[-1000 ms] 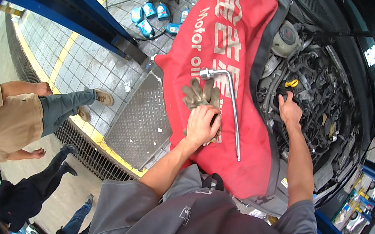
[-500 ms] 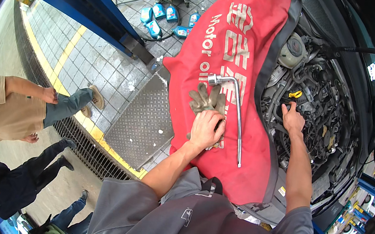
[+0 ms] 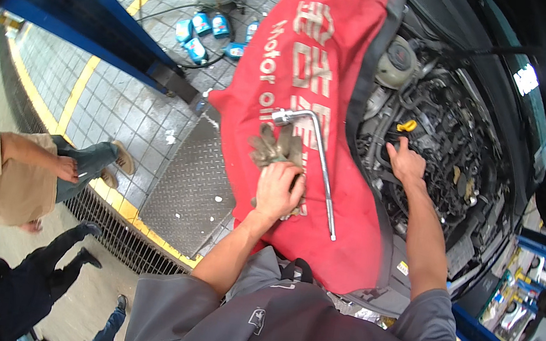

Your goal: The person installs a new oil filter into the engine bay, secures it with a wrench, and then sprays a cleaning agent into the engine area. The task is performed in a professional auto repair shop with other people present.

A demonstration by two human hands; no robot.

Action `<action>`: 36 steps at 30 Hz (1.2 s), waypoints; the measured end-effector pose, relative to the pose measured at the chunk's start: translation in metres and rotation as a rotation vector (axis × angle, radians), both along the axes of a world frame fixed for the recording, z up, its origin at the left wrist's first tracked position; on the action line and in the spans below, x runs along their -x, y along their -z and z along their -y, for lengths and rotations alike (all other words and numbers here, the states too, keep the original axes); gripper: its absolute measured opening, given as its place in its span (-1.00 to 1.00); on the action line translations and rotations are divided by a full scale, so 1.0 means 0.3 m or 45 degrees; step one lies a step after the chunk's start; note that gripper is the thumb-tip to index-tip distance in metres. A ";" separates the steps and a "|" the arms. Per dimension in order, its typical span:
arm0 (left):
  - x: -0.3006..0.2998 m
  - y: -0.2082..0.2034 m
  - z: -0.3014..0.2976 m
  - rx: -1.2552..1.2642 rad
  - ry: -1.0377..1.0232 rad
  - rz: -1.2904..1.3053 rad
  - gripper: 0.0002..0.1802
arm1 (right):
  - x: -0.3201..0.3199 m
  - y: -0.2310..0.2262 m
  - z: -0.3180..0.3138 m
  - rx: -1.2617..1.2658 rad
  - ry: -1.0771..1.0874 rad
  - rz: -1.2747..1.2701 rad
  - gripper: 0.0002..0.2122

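A red fender cover (image 3: 340, 239) with pale lettering lies over the car's fender. My left hand (image 3: 275, 192) rests on a pair of soiled work gloves (image 3: 281, 145) on that cover, its fingers bent over them without visibly gripping. Beside the gloves lies a chrome L-shaped socket wrench (image 3: 324, 151), its socket end just beyond the glove fingers. Above the engine (image 3: 467, 152), my right hand (image 3: 407, 166) is empty, index finger extended. Its fingertip is close to a yellow dipstick handle (image 3: 406, 126); whether it touches any part beneath cannot be made out.
A pale coolant reservoir (image 3: 398, 62) sits at the engine bay's far left corner. Several blue bottles (image 3: 197, 49) lie on the tiled floor near a blue lift post (image 3: 109, 22). Three other people stand at left, one in a tan shirt (image 3: 15, 169).
The whole view has shifted, so the car and cover appear farther left. My hands keep nearly the same places on the gloves and over the engine. The person in tan has shifted an arm.
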State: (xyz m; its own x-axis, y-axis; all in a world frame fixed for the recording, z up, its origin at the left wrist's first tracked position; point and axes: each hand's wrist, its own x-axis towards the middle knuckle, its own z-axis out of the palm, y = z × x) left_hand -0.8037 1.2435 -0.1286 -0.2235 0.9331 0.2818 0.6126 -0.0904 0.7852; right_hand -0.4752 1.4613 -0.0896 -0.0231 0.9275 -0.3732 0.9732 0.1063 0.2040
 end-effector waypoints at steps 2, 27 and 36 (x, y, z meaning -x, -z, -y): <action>-0.002 0.003 -0.002 -0.025 0.005 0.016 -0.80 | 0.011 0.007 0.007 0.006 0.105 0.029 -0.39; -0.015 0.015 -0.004 -0.004 0.063 -0.081 -0.81 | -0.035 -0.069 0.016 0.185 -0.143 -0.191 -0.51; -0.015 0.014 -0.001 0.000 0.084 -0.104 -0.83 | 0.026 -0.014 0.005 0.048 0.158 -0.223 -0.42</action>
State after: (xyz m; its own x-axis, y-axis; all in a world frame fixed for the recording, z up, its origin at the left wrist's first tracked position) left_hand -0.7992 1.2438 -0.1329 -0.1379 0.9450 0.2965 0.6675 -0.1325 0.7327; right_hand -0.4829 1.4598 -0.0852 0.0227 0.9126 -0.4082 0.9995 -0.0119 0.0291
